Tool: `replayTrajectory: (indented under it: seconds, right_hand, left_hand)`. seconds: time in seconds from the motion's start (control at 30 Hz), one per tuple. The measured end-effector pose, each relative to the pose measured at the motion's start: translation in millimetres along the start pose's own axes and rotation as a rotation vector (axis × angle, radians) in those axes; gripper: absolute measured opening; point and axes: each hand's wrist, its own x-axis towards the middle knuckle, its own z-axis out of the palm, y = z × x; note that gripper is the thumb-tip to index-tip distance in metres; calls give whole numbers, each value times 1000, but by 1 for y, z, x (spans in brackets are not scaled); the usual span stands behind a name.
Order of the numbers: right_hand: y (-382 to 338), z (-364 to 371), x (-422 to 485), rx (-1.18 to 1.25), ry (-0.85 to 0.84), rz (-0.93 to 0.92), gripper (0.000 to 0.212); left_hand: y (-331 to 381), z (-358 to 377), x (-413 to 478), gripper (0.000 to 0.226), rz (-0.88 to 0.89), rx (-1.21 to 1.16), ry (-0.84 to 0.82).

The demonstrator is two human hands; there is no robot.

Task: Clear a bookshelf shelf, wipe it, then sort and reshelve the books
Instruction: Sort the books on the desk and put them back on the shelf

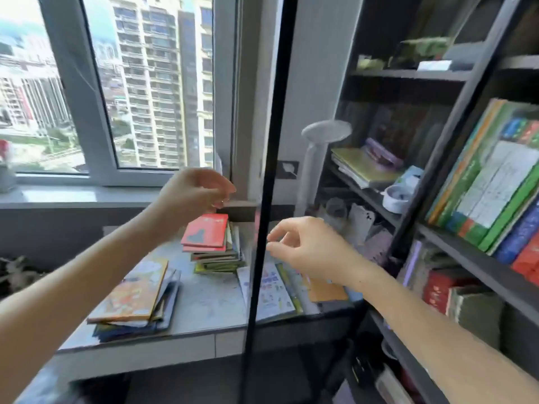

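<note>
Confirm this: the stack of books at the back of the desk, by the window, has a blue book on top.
Not right. In the head view the book on top of that stack is red, not blue. The stack does stand at the back of the desk, by the window.

Home study high in a city block of flats. Through the window (96, 118), apartment towers (151, 83) close by, seen from many floors up. Under the sill (73, 196), a desk (210, 298) stacked with picture books (214, 246). At right, a dark bookshelf (478, 263) packed with colourful books (490, 182), a white lamp (326, 131) standing beside it.
</note>
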Motion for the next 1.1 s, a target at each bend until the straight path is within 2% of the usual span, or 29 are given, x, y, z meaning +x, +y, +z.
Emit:
replayTrajectory:
  seconds: [0.17,0.4,0.6,0.83,1.1]
  right_hand:
    - [-29,92,45,112,-89,80,18]
    - [-40,204,103,369,-90,345,10]
    - [-29,256,142,616,-50,617,15]
    - [-3,287,211,721,-35,727,13]
    - [45,318,291,800,86,846,20]
  left_hand:
    - [-104,-77,-4,18,-163,21,58]
    - [-250,-160,11,19,-438,67,64]
    - [-335,-158,36,23,-612,167,-3]
    - [-393,-138,72,28,-671,266,-35]
    - [-414,-109,143,17,-698,94,3]
